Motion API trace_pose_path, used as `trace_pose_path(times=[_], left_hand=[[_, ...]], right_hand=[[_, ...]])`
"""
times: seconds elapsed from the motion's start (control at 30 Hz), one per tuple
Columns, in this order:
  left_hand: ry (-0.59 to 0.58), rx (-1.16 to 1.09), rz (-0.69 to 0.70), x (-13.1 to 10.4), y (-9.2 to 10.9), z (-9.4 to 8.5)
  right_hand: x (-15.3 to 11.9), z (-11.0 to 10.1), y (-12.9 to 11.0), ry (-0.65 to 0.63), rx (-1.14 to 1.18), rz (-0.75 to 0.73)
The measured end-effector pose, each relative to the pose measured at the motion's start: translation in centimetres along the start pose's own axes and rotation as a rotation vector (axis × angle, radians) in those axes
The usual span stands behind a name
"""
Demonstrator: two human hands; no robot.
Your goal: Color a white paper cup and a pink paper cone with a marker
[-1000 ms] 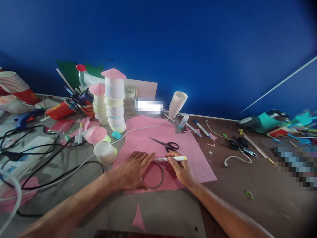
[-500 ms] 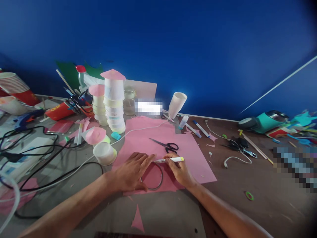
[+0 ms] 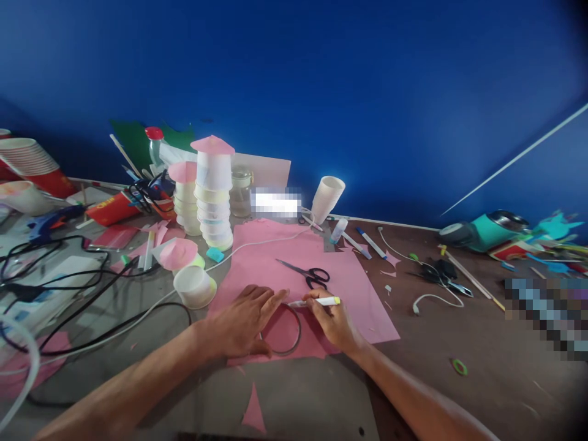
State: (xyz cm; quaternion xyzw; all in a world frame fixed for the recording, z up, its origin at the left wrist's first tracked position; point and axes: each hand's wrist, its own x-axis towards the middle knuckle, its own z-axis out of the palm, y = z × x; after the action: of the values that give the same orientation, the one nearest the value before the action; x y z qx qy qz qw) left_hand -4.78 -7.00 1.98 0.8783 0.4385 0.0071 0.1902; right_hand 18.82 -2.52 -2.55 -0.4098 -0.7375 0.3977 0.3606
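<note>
A thin round ring (image 3: 299, 335) lies flat on pink paper (image 3: 353, 306) in the lower middle. My left hand (image 3: 245, 321) rests on the paper with its fingers spread, its thumb and fingertips at the ring's left and upper edge. In the pinched fingers of my right hand (image 3: 333, 318) is a white marker (image 3: 327, 301) with a yellow end, its tip pointing left at the ring's top. Black-handled scissors (image 3: 316, 277) lie on the paper just above the right hand.
Stacked white cups with pink cone tops (image 3: 214, 184) stand behind left. A lone white cup (image 3: 193, 286), tangled black cables (image 3: 55, 285) and paper scraps lie left. Upright cups (image 3: 328, 199), a glue bottle (image 3: 339, 231) and a blue-capped marker (image 3: 372, 243) are behind right.
The whole view has shifted slightly. Both hands keep nearly the same place on the paper, with the marker still at the ring's top.
</note>
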Motion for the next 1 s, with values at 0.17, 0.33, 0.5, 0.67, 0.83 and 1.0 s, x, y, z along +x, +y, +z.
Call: trace_pose_path(times=[0.17,0.33,0.5,0.67,0.83,1.0], left_hand=[[0.010,0.017,0.017,0.1,-0.2,0.2],[0.024,0.036,0.009,0.1,0.1,0.0],[0.023,0.066,-0.020,0.1,0.3,0.1],[0.053,0.084,-0.001,0.2,0.1,0.3],[-0.027,0.098,-0.041,0.4,0.5,-0.4],[-0.003,0.113,0.008,0.4,0.4,-0.3]], right_hand=[[-0.8,-0.9,-1.1,-0.041,-0.066,-0.003],[-2.1,-1.6,-2.2,-0.020,-0.203,-0.129],[-4.2,-1.5,-2.6,0.017,-0.346,-0.275],[-6.3,-0.9,-3.7,0.024,-0.487,-0.433],[-7.9,-0.2,-4.8,-0.036,-0.589,-0.471],[-9.2,0.9,-5.6,-0.073,-0.657,-0.488]])
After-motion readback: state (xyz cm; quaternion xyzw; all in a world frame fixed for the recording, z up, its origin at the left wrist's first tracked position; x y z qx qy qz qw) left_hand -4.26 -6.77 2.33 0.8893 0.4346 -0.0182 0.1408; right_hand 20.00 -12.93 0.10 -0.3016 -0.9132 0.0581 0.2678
